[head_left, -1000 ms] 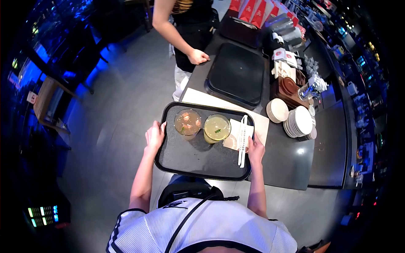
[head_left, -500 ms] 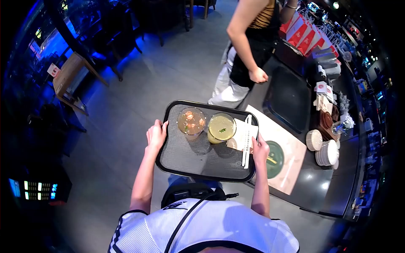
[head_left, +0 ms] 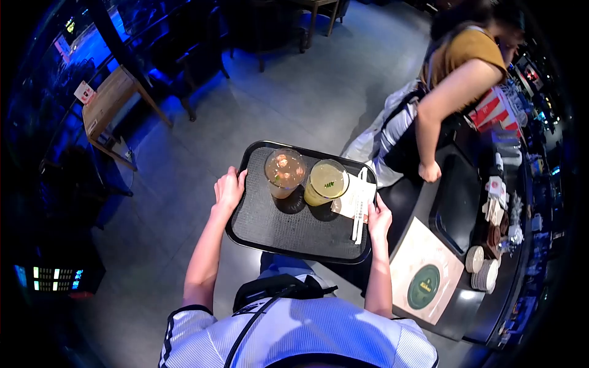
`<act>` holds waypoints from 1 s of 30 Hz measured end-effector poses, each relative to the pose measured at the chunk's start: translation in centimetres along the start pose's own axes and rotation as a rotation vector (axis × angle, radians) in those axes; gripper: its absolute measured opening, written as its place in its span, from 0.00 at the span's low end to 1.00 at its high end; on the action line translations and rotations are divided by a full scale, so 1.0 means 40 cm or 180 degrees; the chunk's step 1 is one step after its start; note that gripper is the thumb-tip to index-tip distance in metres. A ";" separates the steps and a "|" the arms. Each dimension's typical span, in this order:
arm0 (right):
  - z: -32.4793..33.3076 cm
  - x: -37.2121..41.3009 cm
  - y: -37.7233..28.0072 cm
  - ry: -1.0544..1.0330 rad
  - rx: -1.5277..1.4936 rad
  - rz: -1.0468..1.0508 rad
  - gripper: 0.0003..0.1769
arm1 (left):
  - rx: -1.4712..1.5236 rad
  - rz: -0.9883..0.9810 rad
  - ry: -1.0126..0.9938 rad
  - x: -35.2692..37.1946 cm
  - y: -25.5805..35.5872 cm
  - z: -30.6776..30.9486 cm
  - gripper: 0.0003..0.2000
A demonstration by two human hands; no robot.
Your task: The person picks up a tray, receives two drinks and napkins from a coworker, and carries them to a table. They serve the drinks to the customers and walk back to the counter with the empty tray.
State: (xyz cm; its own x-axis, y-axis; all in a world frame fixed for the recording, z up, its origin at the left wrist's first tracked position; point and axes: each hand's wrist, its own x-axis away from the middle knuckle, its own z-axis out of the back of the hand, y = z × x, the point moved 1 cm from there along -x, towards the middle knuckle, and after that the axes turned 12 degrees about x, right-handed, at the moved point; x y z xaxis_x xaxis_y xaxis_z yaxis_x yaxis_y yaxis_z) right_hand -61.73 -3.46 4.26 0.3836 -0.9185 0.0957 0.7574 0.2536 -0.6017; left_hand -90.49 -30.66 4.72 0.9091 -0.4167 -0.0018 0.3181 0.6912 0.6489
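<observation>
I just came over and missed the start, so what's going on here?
A person holds a black tray level in front of them, left hand and right hand at its two ends. On it stand a reddish drink, a yellow-green drink, and a napkin with white paper-wrapped sticks. Nearby, another person leans over the dark counter.

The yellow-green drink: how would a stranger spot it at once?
Find the black tray between the left hand and the right hand. Take the yellow-green drink, nearer the pale napkin and white strips. It shows green bits; the other drink is brownish with orange-pink pieces.
</observation>
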 end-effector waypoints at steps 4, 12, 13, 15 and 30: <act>-0.098 -0.155 -0.104 -0.0091 -0.0284 0.0236 0.22 | -0.0027 0.0039 0.0135 -0.170 -0.027 0.004 0.18; -0.232 -0.550 -0.374 -0.0132 -0.0023 0.0432 0.20 | -0.0153 0.0090 0.0373 -0.599 0.010 -0.005 0.17; -0.257 -0.609 -0.393 -0.0043 -0.0139 0.0560 0.20 | -0.0148 0.0083 0.0369 -0.661 0.019 -0.014 0.17; -0.282 -0.717 -0.456 0.0076 -0.0249 0.0710 0.20 | -0.0107 -0.0001 0.0401 -0.789 0.035 -0.035 0.17; -0.442 -1.559 -0.719 0.0600 -0.0130 -0.0107 0.21 | -0.0317 -0.0730 -0.0026 -1.837 0.361 -0.335 0.17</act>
State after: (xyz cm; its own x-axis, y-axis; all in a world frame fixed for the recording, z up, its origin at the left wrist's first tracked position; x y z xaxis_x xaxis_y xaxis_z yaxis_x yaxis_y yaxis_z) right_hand -116.77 41.15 1.57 0.2498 -0.9678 -0.0317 0.7445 0.2129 -0.6328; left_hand -149.09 17.84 4.02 0.8079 -0.5738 -0.1341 0.5412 0.6326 0.5540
